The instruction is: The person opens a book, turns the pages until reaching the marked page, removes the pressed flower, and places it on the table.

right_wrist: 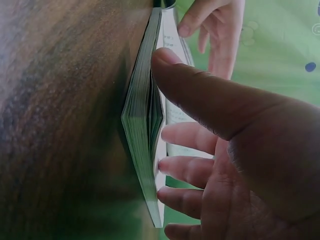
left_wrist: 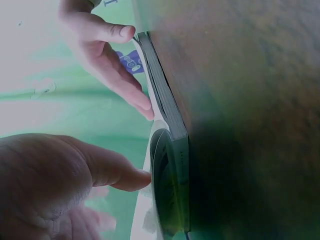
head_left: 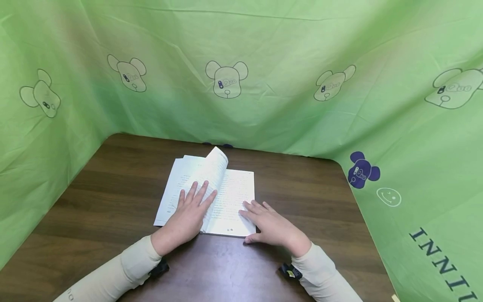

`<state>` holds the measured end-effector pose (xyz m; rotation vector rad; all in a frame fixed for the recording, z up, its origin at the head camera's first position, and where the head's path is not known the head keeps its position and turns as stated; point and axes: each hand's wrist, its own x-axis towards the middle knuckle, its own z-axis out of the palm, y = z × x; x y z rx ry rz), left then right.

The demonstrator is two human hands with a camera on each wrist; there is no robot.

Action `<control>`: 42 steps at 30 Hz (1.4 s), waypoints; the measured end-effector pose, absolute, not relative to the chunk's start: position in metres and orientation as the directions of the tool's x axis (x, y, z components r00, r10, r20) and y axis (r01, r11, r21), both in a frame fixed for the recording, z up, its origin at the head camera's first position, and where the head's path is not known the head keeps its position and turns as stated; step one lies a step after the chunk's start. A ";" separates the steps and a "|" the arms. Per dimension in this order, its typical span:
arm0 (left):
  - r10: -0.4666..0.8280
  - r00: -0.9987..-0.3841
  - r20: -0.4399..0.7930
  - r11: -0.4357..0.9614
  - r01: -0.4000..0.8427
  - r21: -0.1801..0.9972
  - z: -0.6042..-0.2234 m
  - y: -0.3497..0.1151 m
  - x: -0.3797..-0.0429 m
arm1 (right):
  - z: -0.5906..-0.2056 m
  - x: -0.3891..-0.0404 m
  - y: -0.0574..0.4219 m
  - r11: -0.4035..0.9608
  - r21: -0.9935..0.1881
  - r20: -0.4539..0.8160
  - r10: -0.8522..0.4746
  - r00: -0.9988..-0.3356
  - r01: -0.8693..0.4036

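An open book (head_left: 235,197) with printed white pages lies on the table. My left hand (head_left: 188,216) rests with spread, straight fingers on its left-hand pages, close to the spine. Beyond those fingers a page (head_left: 216,161) curls upward at the top. My right hand (head_left: 273,224) is at the book's right edge, fingertips on the right-hand page. Its thumb (right_wrist: 192,92) lies along the near corner, beside the page edges (right_wrist: 142,117). In the left wrist view, the left thumb (left_wrist: 120,172) touches the bowed pages above the spine end.
The dark wooden table (head_left: 302,184) spreads around the book. Green fabric (head_left: 264,113) printed with bear heads hangs along its back and sides. A small black device (head_left: 290,272) sits at the right wrist, another (head_left: 160,267) at the left.
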<state>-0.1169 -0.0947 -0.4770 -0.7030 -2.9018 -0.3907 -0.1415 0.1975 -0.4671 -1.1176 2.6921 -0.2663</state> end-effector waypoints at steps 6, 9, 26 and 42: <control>0.554 -0.825 0.108 0.812 0.565 0.149 -0.475 -0.097 -0.116 | -0.468 -0.142 0.197 0.689 -0.233 -0.122 -0.721 -0.682 -0.686; 0.569 -0.820 0.069 0.806 0.572 0.155 -0.475 -0.098 -0.115 | -0.469 -0.142 0.197 0.688 -0.226 -0.122 -0.723 -0.680 -0.690; 0.388 -0.921 -0.024 0.898 0.372 0.234 -0.472 -0.100 -0.112 | -0.467 -0.143 0.198 0.665 -0.182 -0.105 -0.746 -0.658 -0.725; 0.393 -0.915 -0.086 0.895 0.360 0.264 -0.470 -0.106 -0.119 | -0.460 -0.149 0.199 0.583 -0.158 0.035 -0.803 -0.595 -0.797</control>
